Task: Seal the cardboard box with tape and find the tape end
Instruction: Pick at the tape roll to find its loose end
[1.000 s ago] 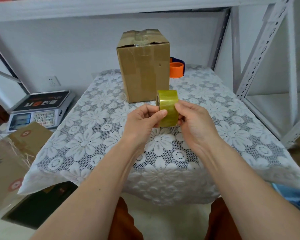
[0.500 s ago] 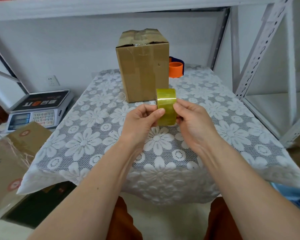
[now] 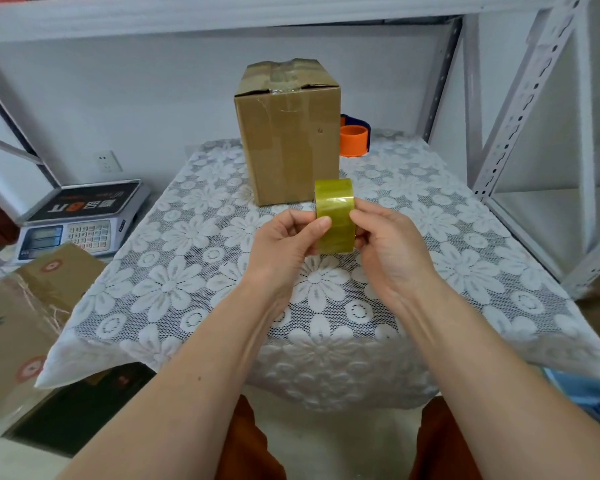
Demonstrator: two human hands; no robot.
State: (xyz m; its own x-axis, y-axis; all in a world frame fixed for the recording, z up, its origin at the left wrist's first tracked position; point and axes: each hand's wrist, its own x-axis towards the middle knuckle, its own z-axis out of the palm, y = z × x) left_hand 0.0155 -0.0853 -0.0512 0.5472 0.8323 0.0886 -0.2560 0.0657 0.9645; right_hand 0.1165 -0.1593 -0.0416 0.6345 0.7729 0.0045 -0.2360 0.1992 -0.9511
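Observation:
A yellowish roll of clear tape point(image 3: 335, 216) is held upright, edge-on to me, above the middle of the table. My left hand point(image 3: 284, 244) grips its left side, thumb pressed on the outer band. My right hand point(image 3: 388, 244) holds the right side, thumb tip on the band near a faint line across the tape. Behind the roll a tall cardboard box point(image 3: 288, 133) stands on the table, its top flaps shut with tape across them and down the front.
The table wears a white lace flower cloth point(image 3: 187, 289). An orange and blue tape dispenser point(image 3: 354, 138) sits behind the box on the right. A weighing scale point(image 3: 80, 220) and cardboard boxes point(image 3: 18, 317) lie to the left. Metal shelf uprights point(image 3: 520, 109) stand on the right.
Both hands keep their hold on the roll and have hardly moved; the thumbs shift slightly over the tape's outer band.

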